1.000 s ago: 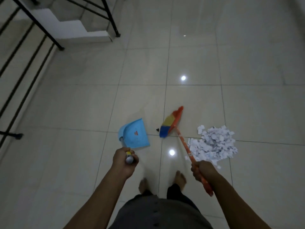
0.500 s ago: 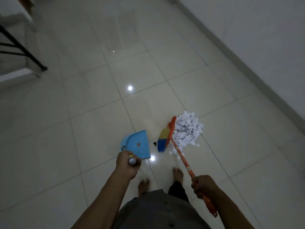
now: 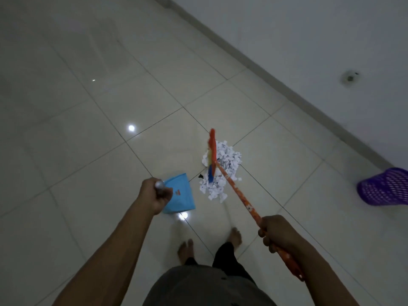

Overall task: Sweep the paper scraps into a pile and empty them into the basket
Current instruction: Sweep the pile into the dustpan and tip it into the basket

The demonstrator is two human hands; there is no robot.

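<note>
Gripping the handle of the blue dustpan [image 3: 180, 195] in your left hand [image 3: 155, 194] at centre frame, you are clasping the orange broom [image 3: 238, 193] in your right hand [image 3: 277, 231] at lower right, its bristles touching the paper scraps [image 3: 227, 160] piled mid-frame; the purple basket [image 3: 385, 187] is sitting at the right edge.

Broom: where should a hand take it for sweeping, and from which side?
Grip the broom on its orange handle, near the upper end, fingers wrapping it from above on the person's side. The handle is a thin straight rod slanting up from the bristles, which sit on the paper scraps; the right hand grips it there now.
</note>
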